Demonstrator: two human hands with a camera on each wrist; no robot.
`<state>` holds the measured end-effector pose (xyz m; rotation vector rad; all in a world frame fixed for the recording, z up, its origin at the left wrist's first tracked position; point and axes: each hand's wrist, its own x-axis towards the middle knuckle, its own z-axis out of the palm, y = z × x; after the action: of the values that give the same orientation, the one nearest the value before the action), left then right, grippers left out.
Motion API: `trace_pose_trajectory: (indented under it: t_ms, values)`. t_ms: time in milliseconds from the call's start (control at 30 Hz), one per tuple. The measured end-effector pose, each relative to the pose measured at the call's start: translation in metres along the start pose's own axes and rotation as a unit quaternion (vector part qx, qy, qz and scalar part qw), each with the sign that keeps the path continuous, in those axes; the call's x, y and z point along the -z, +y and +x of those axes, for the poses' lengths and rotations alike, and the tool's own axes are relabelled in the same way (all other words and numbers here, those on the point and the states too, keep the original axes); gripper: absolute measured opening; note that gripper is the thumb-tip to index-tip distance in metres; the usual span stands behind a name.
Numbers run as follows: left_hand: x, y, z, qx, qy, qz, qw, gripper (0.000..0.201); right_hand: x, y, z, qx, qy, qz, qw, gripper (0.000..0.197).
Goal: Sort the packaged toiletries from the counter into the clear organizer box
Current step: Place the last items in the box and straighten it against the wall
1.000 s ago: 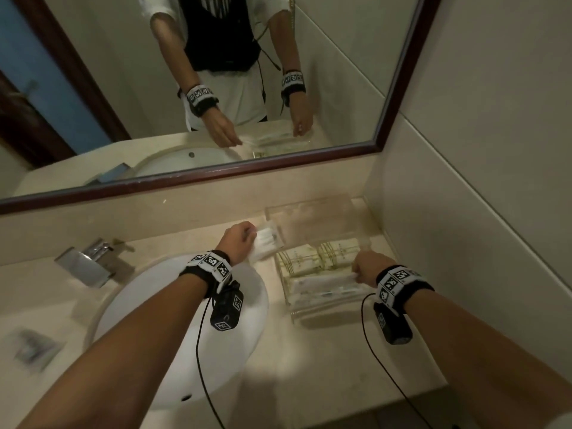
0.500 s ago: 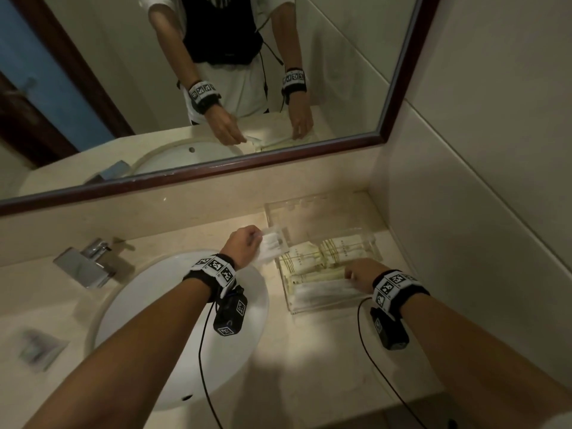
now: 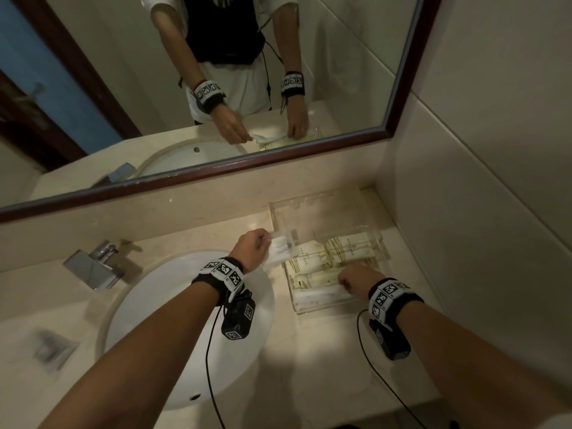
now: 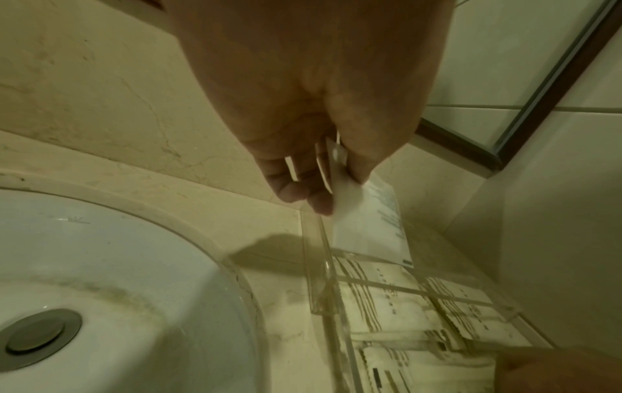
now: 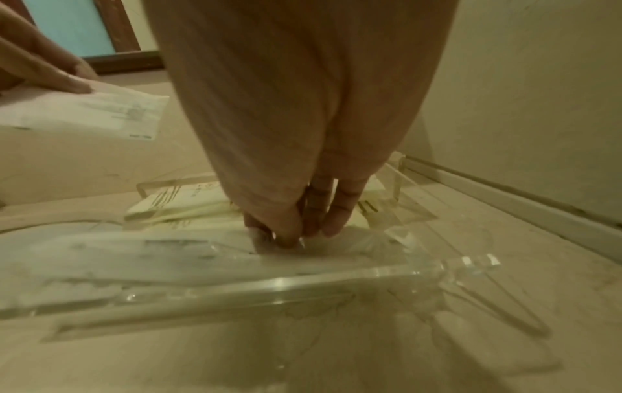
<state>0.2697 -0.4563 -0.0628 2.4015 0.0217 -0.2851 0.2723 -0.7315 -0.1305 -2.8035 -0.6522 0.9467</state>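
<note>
Between left-hand fingers (image 4: 304,186), flat white packet (image 4: 367,226)

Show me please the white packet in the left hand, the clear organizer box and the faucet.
white packet (image 4: 367,223), left wrist view, its flat face.
clear organizer box (image 3: 322,308), head view, its near wall.
faucet (image 3: 93,267), head view, its spout.

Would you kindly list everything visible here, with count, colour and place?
Clear organizer box: one, clear, counter's right corner.
Patterned packets: several, cream, inside box.
Long packet: one, white, box's near compartment.
White packet: one, over box's left edge.
Wrapper: one, clear, counter far left.
Sink: one, white.
Faucet: one, chrome.
Mirror: one, brown frame.
Left hand: pinches white packet.
Right hand: fingertips on long packet.
</note>
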Motion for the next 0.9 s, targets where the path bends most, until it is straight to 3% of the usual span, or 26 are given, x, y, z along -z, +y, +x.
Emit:
trace_pose_trajectory:
  t_ms: [167, 333, 533, 700, 833, 900]
  values:
    - [-0.005, -0.001, 0.002, -0.004, -0.010, -0.002, 1.000, 0.018, -0.006, 0.003, -0.006, 0.011, 0.025, -0.016, 0.999, 0.025]
    - [-0.009, 0.002, 0.002, -0.010, -0.017, 0.006, 1.000, 0.017, -0.010, 0.003, -0.005, 0.018, 0.075, 0.046, 0.996, 0.013]
    - [-0.012, 0.005, 0.003, -0.015, -0.024, 0.004, 1.000, 0.018, -0.016, -0.017, -0.008, 0.069, 0.003, 0.032, 0.997, 0.050]
    - [-0.014, 0.007, 0.001, -0.014, -0.028, 0.006, 0.999, 0.016, -0.022, -0.027, -0.008, 0.098, -0.015, -0.003, 0.995, 0.030]
    - [-0.015, 0.008, -0.002, -0.012, -0.028, 0.002, 1.000, 0.015, -0.016, -0.030, -0.010, 0.097, -0.036, -0.016, 0.995, 0.027]
    - [-0.015, 0.008, -0.002, -0.012, -0.028, 0.003, 1.000, 0.015, -0.013, -0.032, -0.009, 0.087, -0.039, -0.021, 0.995, 0.013]
